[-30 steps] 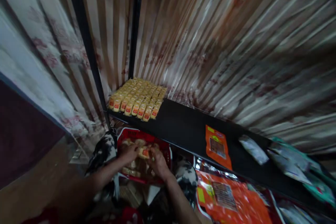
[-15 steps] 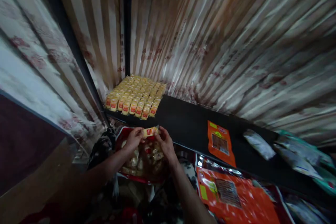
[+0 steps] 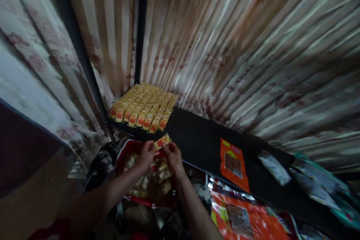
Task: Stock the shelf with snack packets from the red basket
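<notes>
A small yellow snack packet (image 3: 161,142) with a red label is held up between both hands, above the basket. My left hand (image 3: 148,154) pinches its left end. My right hand (image 3: 172,155) grips the right end, thumb on the front. Below them sits a red basket (image 3: 120,157) with a pale rim, holding several loose packets (image 3: 164,174) of the same sort. Beyond the hands, rows of matching yellow packets (image 3: 143,108) stand packed together on the left end of a black shelf (image 3: 194,135).
An orange food pouch (image 3: 233,165), a silvery packet (image 3: 274,167) and green-edged bags (image 3: 317,183) lie along the shelf to the right. Below it is a larger orange bag (image 3: 244,217). Striped, plastic-covered curtains (image 3: 180,45) and a dark post (image 3: 140,26) rise behind the shelf.
Both hands still hold the packet, which is now tilted with its right end higher. My right thumb has shifted along its front. The camera view has moved slightly.
</notes>
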Demonstrator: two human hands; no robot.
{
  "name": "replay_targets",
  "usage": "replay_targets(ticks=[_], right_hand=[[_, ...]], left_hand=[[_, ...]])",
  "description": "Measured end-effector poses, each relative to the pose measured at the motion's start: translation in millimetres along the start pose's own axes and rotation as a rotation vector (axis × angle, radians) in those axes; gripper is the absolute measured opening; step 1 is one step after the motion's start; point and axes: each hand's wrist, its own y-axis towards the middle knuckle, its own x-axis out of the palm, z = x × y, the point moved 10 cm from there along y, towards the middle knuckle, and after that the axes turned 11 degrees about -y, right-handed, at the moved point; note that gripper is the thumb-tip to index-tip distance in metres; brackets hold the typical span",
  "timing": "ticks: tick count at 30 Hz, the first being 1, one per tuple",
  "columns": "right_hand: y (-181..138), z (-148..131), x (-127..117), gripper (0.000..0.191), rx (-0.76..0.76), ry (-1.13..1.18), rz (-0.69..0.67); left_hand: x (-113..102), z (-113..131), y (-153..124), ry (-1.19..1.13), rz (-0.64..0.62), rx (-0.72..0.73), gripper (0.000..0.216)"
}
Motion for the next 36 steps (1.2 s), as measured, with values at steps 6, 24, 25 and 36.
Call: replay_targets(ticks=[6,24,25,36], right_hand=[[32.8,-27.6,-17.4,0.029,-0.189,-0.255,0.089],[70.3,-40.6,3.2,0.043,-0.386,-0.561,0.238],[70.6,-40.0,4.1,0.042,-0.386,-0.553,0.232],[73.3,-25.6,8.2,0.03,-0.341,-0.538,0.254]], left_hand=[[3.1,5.4,22.3,0.206,0.038,0.055,0.018],[28.0,20.1,38.4,0.197,-0.116,0.147,0.021],[29.0,19.7,39.6,0.192,-0.128,0.153,0.022],[31.7,10.6,55.7,0.254,-0.177,0.206,0.032]])
